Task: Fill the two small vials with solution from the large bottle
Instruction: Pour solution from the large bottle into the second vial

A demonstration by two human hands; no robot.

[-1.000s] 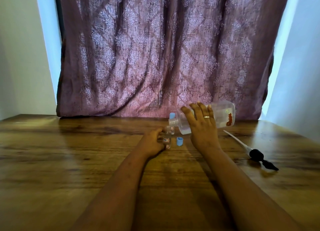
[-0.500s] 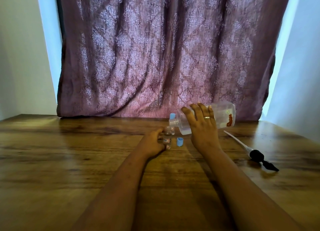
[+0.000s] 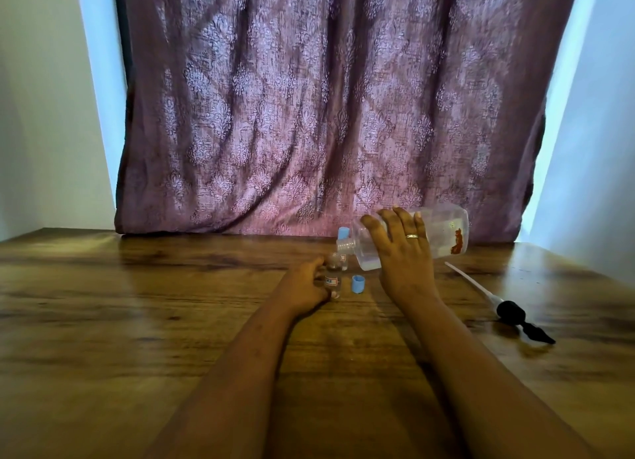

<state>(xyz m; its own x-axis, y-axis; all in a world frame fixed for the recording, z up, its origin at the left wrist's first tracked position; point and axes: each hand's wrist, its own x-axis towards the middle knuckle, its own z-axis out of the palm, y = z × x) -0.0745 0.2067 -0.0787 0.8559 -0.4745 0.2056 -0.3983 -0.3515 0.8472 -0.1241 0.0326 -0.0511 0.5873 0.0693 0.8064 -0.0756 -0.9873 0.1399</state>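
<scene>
- Clear plastic bottle (image 3: pixel 443 233), with a red mark near its base, is tipped on its side above the table (image 3: pixel 137 321), its open threaded neck pointing left and slightly down.
- Right hand (image 3: pixel 402 252) is wrapped over the bottle's shoulder, fingers curled across the top; a ring (image 3: pixel 412 236) sits on one finger.
- Bottle's mouth hangs just above the near vial (image 3: pixel 332 275), which stands upright on the table and carries a small label.
- Left hand (image 3: pixel 305 285) pinches that vial from its left side, thumb and fingers closed round the glass.
- Second vial (image 3: pixel 343 260) stands just behind the first, under the bottle's neck; whether the two touch I cannot tell.
- Liquid levels in either vial are too small to make out.
- One blue cap (image 3: pixel 357 284) lies on the table just right of the near vial; another blue cap (image 3: pixel 343 233) shows behind the bottle's neck.
- Dropper (image 3: pixel 494 299) with a black bulb lies on the table to the right, well apart from the vials.
- Purple patterned curtain (image 3: pixel 326 108) hangs behind the table.
</scene>
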